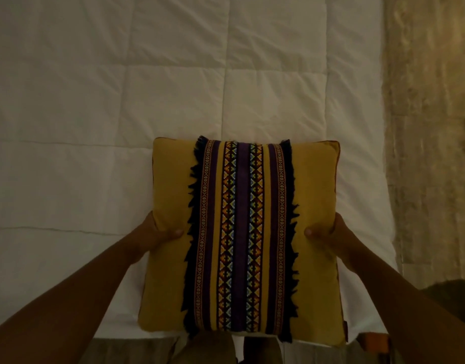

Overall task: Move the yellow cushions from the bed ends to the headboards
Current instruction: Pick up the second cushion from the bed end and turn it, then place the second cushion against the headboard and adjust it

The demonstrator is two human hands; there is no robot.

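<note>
A square yellow cushion (171, 271) with a purple, patterned woven band and dark fringe down its middle is at the near end of the bed. My left hand (154, 233) grips its left edge, thumb on the front face. My right hand (328, 236) grips its right edge the same way. The fingers behind the cushion are hidden. I cannot tell whether the cushion rests on the quilt or is lifted off it. No headboard is in view.
The white quilted bed cover (147, 88) fills most of the view, running away from me. A beige carpet strip (431, 127) lies along the bed's right side. A dark object (454, 298) sits at the lower right. My legs show below the cushion.
</note>
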